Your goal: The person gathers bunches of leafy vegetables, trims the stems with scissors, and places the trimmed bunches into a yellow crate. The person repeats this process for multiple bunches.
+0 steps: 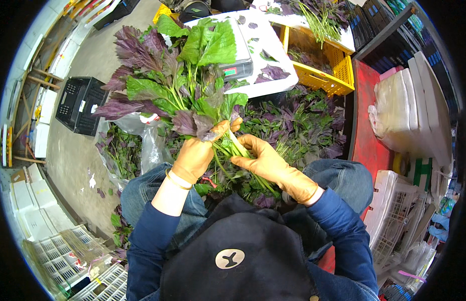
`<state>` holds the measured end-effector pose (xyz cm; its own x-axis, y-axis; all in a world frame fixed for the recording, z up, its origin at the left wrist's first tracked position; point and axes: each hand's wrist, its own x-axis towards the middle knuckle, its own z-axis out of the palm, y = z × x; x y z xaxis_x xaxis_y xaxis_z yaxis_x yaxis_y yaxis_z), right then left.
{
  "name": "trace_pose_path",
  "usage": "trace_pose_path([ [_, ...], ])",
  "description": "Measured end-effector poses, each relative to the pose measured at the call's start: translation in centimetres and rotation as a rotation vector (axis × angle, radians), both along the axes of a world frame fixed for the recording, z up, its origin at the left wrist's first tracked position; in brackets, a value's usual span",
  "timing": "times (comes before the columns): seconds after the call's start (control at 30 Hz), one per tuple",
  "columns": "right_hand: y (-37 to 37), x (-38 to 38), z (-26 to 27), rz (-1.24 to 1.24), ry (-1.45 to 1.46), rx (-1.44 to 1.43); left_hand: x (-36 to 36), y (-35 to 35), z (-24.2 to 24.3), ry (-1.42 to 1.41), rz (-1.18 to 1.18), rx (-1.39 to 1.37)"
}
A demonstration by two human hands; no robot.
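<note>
A thick bunch of leafy perilla (pixel 180 86), purple and green, rises in front of me with its leaves pointing away. My left hand (pixel 195 156), in a tan rubber glove, is closed around the upper stems. Lower down, my right hand (pixel 272 161) in a matching glove has its thumb and fingers about the pale green stem ends (pixel 240 148). Some of its fingers are hidden behind the stems. Beneath both hands lies a broad heap of loose perilla (pixel 304 124), reaching back to my knees. A red tie or strip (pixel 210 182) shows below my left hand.
A digital scale (pixel 238 67) sits on a white foam surface (pixel 272 88) ahead. Behind it to the right is a yellow crate (pixel 325 81). A clear plastic bag (pixel 152 146) with perilla and a black crate (pixel 81 105) are at left. Foam boxes (pixel 396 113) line the right.
</note>
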<state>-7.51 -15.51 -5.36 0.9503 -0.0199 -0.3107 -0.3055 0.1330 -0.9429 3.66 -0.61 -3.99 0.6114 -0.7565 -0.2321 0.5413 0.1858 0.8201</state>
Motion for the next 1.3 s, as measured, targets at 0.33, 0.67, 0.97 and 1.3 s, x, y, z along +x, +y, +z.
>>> trace_pose_path([
  [0.33, -4.4, -0.7, 0.9, 0.117, 0.058, 0.413, 1.4, 0.9, 0.8, -0.089, -0.043, 0.145],
  [0.67, -2.7, -0.7, 1.3, -0.010, -0.025, -0.149, 1.0, 0.8, 0.3, -0.112, -0.045, 0.152],
  [0.97, -2.8, -0.9, 2.1, 0.070, -0.024, -0.621, 0.2, 0.4, 0.6, -0.076, -0.066, 0.121],
  [1.3, -3.0, -0.6, 2.0, 0.039, -0.095, 0.062, -0.4, 0.5, 0.0, -0.248, -0.006, 0.240],
])
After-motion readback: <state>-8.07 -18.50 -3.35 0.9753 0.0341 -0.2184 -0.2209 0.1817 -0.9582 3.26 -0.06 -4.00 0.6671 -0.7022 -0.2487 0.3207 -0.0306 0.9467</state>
